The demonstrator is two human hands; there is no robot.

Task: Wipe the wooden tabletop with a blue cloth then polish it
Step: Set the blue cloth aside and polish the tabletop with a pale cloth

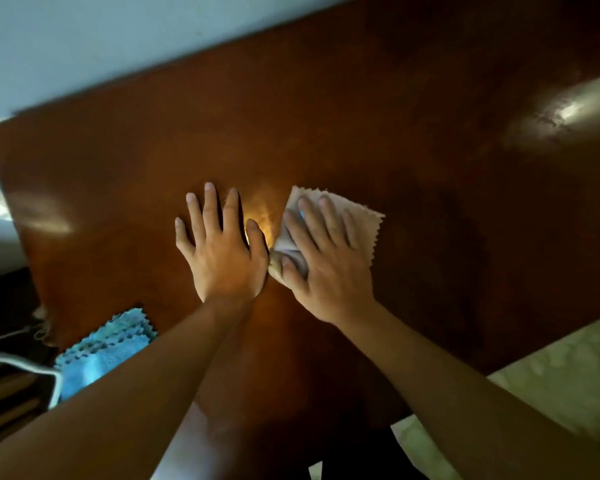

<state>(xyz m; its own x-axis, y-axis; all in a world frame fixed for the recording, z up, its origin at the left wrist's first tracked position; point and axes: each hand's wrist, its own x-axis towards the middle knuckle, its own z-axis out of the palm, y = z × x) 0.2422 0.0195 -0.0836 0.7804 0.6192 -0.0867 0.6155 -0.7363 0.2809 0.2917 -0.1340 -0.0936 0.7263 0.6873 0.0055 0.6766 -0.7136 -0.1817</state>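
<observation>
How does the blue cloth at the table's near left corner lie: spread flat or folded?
Folded. The blue cloth shows several zigzag edges stacked in layers, lying on the wooden tabletop with neither hand touching it.

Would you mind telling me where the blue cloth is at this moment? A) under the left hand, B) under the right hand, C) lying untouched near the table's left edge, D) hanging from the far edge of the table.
C: the blue cloth lies near the wooden tabletop's left edge, touched by neither hand, while the right hand presses a pale cloth and the left hand rests flat on bare wood.
</observation>
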